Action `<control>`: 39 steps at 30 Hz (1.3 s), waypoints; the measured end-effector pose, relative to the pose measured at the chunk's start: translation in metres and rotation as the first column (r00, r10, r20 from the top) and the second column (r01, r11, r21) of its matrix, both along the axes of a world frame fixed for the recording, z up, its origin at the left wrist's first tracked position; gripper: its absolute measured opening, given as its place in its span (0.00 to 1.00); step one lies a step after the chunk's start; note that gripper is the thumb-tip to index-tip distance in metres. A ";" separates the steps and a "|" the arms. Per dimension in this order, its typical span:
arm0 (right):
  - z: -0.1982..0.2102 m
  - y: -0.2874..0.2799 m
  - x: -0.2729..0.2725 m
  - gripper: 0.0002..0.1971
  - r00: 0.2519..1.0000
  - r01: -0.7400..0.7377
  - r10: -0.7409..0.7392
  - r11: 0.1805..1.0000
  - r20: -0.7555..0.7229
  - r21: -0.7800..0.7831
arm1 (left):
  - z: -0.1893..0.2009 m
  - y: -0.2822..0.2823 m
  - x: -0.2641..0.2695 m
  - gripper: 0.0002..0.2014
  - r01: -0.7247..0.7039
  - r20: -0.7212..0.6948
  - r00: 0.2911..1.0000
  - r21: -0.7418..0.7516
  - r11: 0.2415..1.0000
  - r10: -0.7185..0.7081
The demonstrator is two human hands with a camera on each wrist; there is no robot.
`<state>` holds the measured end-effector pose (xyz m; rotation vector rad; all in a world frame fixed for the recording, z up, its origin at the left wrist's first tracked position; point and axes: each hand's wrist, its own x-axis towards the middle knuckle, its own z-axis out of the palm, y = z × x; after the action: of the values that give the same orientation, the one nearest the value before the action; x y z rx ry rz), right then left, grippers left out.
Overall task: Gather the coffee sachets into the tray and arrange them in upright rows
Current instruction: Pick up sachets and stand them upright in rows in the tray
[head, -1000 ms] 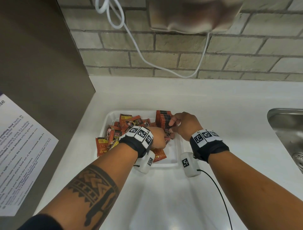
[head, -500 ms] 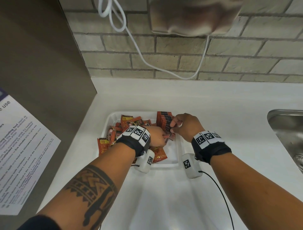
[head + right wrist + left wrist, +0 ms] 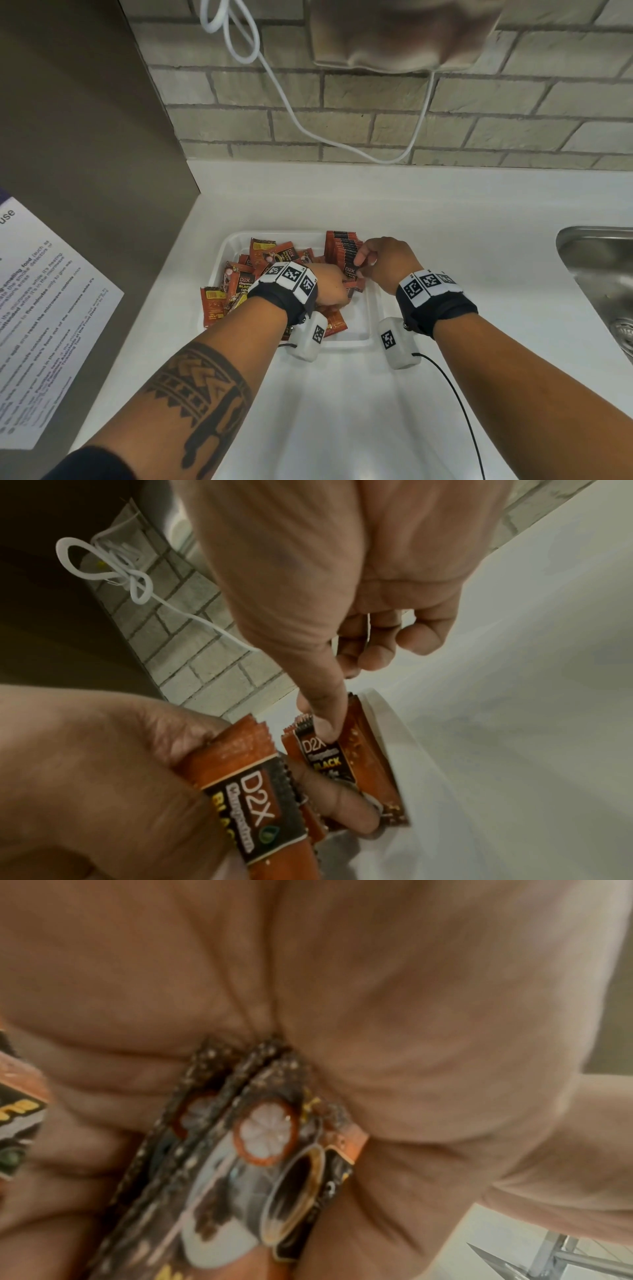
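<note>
The left hand [image 3: 330, 286] is gripping a small stack of sachets [image 3: 253, 785] in curled fingers over the middle of the white tray [image 3: 368, 318], which is sitting on the counter [image 3: 445, 222] near its left edge. The right hand [image 3: 387, 263] is pinching one sachet [image 3: 323, 753] between thumb and forefinger (the other fingers are curled in), setting it against the upright row [image 3: 344, 248] by the tray's far right corner. Loose sachets [image 3: 260, 267] are lying heaped along the tray's left side, one hanging over the left rim.
</note>
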<state>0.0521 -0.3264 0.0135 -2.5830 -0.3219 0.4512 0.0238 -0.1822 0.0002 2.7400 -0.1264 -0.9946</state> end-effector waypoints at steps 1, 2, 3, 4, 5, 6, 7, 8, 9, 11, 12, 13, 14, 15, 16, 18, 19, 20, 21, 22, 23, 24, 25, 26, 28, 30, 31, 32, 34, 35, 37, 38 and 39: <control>0.000 0.001 0.001 0.07 1.000 0.000 0.000 1.000 -0.003 -0.001 | 0.000 0.000 0.000 0.09 -0.003 -0.002 1.000 0.007 1.000 0.003; 0.000 0.001 0.002 0.07 1.000 0.002 -0.002 1.000 -0.003 -0.001 | 0.001 -0.001 -0.001 0.10 -0.006 -0.004 1.000 0.013 1.000 0.006; 0.000 0.001 0.002 0.07 1.000 0.007 -0.007 1.000 0.000 0.004 | 0.002 -0.001 -0.001 0.11 -0.009 -0.007 1.000 0.016 1.000 0.009; 0.000 0.001 0.003 0.07 1.000 0.011 -0.011 1.000 0.004 0.010 | 0.002 -0.002 -0.001 0.12 -0.011 -0.007 1.000 0.017 1.000 0.011; -0.001 0.000 0.003 0.07 1.000 0.012 -0.012 1.000 0.008 0.013 | 0.002 -0.002 -0.002 0.13 -0.012 -0.009 1.000 0.014 1.000 0.012; -0.001 0.000 0.002 0.06 1.000 0.011 -0.012 1.000 0.012 0.015 | 0.002 -0.002 -0.002 0.13 -0.014 -0.013 1.000 0.010 1.000 0.014; -0.001 0.000 0.002 0.06 1.000 0.011 -0.011 1.000 0.015 0.016 | 0.002 -0.002 -0.003 0.14 -0.016 -0.018 1.000 0.006 1.000 0.016; -0.001 0.000 0.002 0.06 1.000 0.010 -0.010 1.000 0.019 0.016 | 0.001 -0.002 -0.003 0.13 -0.016 -0.023 1.000 0.004 1.000 0.016; -0.001 0.000 0.002 0.07 1.000 0.008 -0.008 1.000 0.025 0.015 | 0.001 -0.002 -0.004 0.12 -0.014 -0.024 1.000 0.005 1.000 0.014; -0.001 -0.001 0.001 0.07 1.000 0.005 -0.006 1.000 0.030 0.015 | 0.001 -0.001 -0.004 0.08 -0.010 -0.021 1.000 0.004 1.000 0.010; -0.001 -0.001 0.001 0.07 1.000 0.004 -0.004 1.000 0.030 0.015 | 0.002 -0.001 -0.005 0.06 -0.008 -0.025 1.000 0.006 1.000 0.008; 0.000 -0.002 0.000 0.07 1.000 0.003 -0.003 1.000 0.031 0.019 | 0.002 0.000 -0.005 0.06 -0.008 -0.030 1.000 0.004 1.000 0.008; 0.000 -0.002 -0.001 0.07 0.999 0.002 -0.003 1.000 0.035 0.027 | 0.002 0.000 -0.006 0.07 -0.010 -0.032 0.999 -0.009 1.000 0.010; 0.001 -0.003 -0.002 0.07 0.999 0.004 -0.005 0.999 0.046 0.042 | 0.004 0.001 -0.008 0.08 -0.014 -0.028 1.000 -0.025 1.000 0.013; 0.002 -0.004 -0.003 0.06 0.998 0.006 -0.010 0.998 0.064 0.061 | 0.006 0.003 -0.009 0.10 -0.016 -0.018 1.000 -0.042 0.999 0.016; 0.004 -0.008 -0.006 0.04 0.994 0.009 -0.020 0.994 0.106 0.108 | 0.013 0.008 -0.010 0.10 -0.016 0.001 1.000 -0.081 0.997 0.016; 0.005 -0.010 -0.007 0.02 0.992 0.008 -0.025 0.991 0.122 0.133 | 0.016 0.013 -0.010 0.10 -0.034 0.002 0.999 -0.113 0.993 0.034; 0.007 -0.012 -0.009 0.02 0.992 0.007 -0.028 0.986 0.124 0.165 | 0.018 0.019 -0.009 0.11 -0.077 -0.009 0.997 -0.176 0.981 0.077; 0.010 -0.013 -0.011 0.02 0.994 0.005 -0.028 0.979 0.109 0.205 | 0.019 0.024 -0.008 0.12 -0.136 -0.035 0.991 -0.270 0.953 0.131; 0.012 -0.014 -0.013 0.03 0.996 -0.001 -0.020 0.969 0.083 0.245 | 0.019 0.030 -0.008 0.12 -0.200 -0.062 0.980 -0.392 0.898 0.191; 0.014 -0.014 -0.015 0.05 0.999 -0.006 -0.008 0.958 0.050 0.285 | 0.018 0.034 -0.009 0.10 -0.266 -0.091 0.962 -0.528 0.807 0.257; 0.015 -0.015 -0.017 0.06 1.000 -0.008 0.002 0.947 0.020 0.322 | 0.018 0.037 -0.011 0.06 -0.321 -0.135 0.941 -0.651 0.688 0.312; 0.016 -0.015 -0.018 0.07 1.000 -0.009 0.008 0.934 0.003 0.357 | 0.020 0.037 -0.013 0.05 -0.366 -0.193 0.919 -0.744 0.559 0.344; 0.016 -0.015 -0.018 0.07 1.000 -0.006 0.007 0.921 -0.002 0.389 | 0.019 0.036 -0.015 0.06 -0.398 -0.243 0.900 -0.797 0.455 0.363; 0.017 -0.014 -0.017 0.08 1.000 0.016 -0.012 0.894 -0.012 0.448 | 0.018 0.036 -0.016 0.10 -0.406 -0.267 0.892 -0.830 0.384 0.366; 0.019 -0.014 -0.016 0.07 0.999 0.040 -0.033 0.872 -0.023 0.488 | 0.016 0.037 -0.018 0.13 -0.394 -0.260 0.899 -0.832 0.391 0.353; 0.019 -0.015 -0.015 0.06 0.999 0.046 -0.044 0.868 -0.016 0.494 | 0.015 0.039 -0.019 0.14 -0.397 -0.258 0.897 -0.826 0.399 0.359; 0.019 -0.015 -0.014 0.05 0.998 0.049 -0.056 0.868 -0.001 0.494 | 0.015 0.041 -0.020 0.14 -0.397 -0.246 0.895 -0.819 0.414 0.372; 0.020 -0.017 -0.013 0.04 0.997 0.048 -0.073 0.883 0.036 0.466 | 0.015 0.045 -0.022 0.09 -0.368 -0.165 0.899 -0.788 0.493 0.406; 0.019 -0.017 -0.013 0.04 0.995 0.045 -0.077 0.898 0.057 0.437 | 0.015 0.048 -0.021 0.08 -0.344 -0.096 0.904 -0.741 0.577 0.416; 0.017 -0.018 -0.015 0.04 0.990 0.050 -0.097 0.924 0.106 0.378 | 0.016 0.054 -0.017 0.12 -0.301 0.041 0.925 -0.526 0.795 0.377; 0.015 -0.018 -0.015 0.04 0.986 0.054 -0.105 0.935 0.131 0.350 | 0.017 0.056 -0.016 0.16 -0.258 0.103 0.944 -0.365 0.895 0.314; 0.014 -0.018 -0.015 0.03 0.983 0.055 -0.106 0.947 0.148 0.315 | 0.018 0.056 -0.015 0.18 -0.190 0.164 0.961 -0.196 0.962 0.223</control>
<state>0.0370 -0.3442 0.0273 -2.3171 -0.3144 0.1439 0.0086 -0.1259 0.0187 2.6096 0.0405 -0.6403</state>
